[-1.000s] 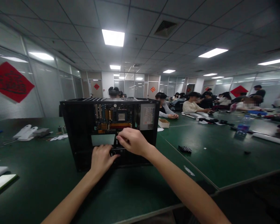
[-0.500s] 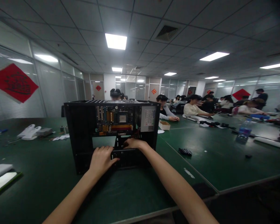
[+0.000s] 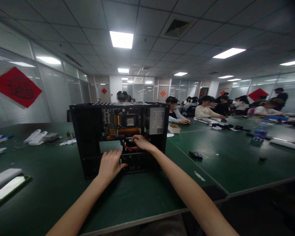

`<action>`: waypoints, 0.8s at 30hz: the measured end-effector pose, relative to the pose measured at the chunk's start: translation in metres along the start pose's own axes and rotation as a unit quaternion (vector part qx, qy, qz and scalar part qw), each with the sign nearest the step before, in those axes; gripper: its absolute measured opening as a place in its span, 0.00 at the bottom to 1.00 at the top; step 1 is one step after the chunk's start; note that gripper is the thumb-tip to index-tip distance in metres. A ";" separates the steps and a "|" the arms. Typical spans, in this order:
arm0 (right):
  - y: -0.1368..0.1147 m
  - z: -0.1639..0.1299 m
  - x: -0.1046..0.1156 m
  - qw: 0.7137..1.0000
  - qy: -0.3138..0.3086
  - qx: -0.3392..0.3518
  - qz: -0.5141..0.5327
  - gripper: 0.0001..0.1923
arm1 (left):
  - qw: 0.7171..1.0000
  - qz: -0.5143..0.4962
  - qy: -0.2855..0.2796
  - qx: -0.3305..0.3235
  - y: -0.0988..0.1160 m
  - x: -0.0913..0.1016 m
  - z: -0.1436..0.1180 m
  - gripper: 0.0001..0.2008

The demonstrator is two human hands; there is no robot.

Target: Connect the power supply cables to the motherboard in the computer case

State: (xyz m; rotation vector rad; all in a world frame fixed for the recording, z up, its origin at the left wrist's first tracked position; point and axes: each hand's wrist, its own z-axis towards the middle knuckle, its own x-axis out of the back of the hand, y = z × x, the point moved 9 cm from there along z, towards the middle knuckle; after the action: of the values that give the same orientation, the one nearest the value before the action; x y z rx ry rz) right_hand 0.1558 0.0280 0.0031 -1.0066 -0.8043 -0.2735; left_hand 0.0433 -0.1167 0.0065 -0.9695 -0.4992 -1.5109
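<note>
A black computer case [image 3: 88,164] stands open-sided in front of me. Inside it are a motherboard [image 3: 120,122] and, at the upper right, a silver power supply [image 3: 156,120]. My left hand [image 3: 110,165] grips the case's lower front rail, fingers hooked over its top edge and thumb lying along the front. My right hand [image 3: 140,143] reaches into the case below the motherboard, its fingers closed on a bundle of red and black power cables [image 3: 130,147]. The fingertips are partly hidden.
Left on the green table [image 3: 51,183] lie a white-faced tablet-like thing [image 3: 9,190], white items [image 3: 36,137] and a grey box [image 3: 51,136]. To the right are a small black part [image 3: 195,155], a white tray [image 3: 174,128] and a water bottle [image 3: 260,132]. Several people sit beyond.
My right hand has risen inside the case, and the red cables now show below it. My left hand keeps its place on the rail. The view has shifted slightly.
</note>
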 end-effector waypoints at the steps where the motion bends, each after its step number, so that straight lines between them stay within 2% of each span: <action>1: -0.001 0.001 0.003 1.000 0.014 -0.003 0.017 0.18 | 1.000 0.001 -0.001 0.002 0.000 -0.001 0.000 0.18; 6: -0.012 -0.005 0.001 0.992 -0.005 0.008 0.124 0.14 | 1.000 -0.003 0.000 0.003 -0.002 -0.005 0.002 0.18; 8: -0.022 -0.014 0.001 0.986 -0.014 0.029 0.164 0.17 | 1.000 -0.009 -0.002 0.001 -0.002 -0.009 0.004 0.19; 10: -0.035 -0.023 0.001 0.985 -0.022 0.064 0.157 0.21 | 1.000 -0.020 -0.002 -0.001 -0.001 -0.013 0.007 0.20; 14: -0.060 -0.044 -0.001 0.985 -0.053 0.163 0.026 0.23 | 0.999 -0.037 0.004 0.008 -0.001 -0.020 0.016 0.23; 17: -0.063 -0.057 -0.006 0.965 -0.083 0.231 -0.092 0.24 | 0.999 -0.039 -0.003 0.022 -0.002 -0.026 0.024 0.23; 20: -0.049 -0.056 -0.003 0.952 -0.057 0.239 -0.182 0.28 | 0.999 -0.041 -0.015 0.027 0.000 -0.031 0.034 0.21; 24: -0.029 -0.041 0.004 0.937 0.003 0.216 -0.275 0.20 | 0.998 -0.040 -0.015 0.041 0.001 -0.038 0.048 0.19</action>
State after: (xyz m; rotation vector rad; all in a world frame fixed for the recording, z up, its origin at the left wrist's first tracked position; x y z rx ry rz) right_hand 0.1621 -0.0210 0.0132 -0.3512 -1.0773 -0.5494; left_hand 0.0560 -0.0570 0.0024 -0.9190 -0.6242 -1.5375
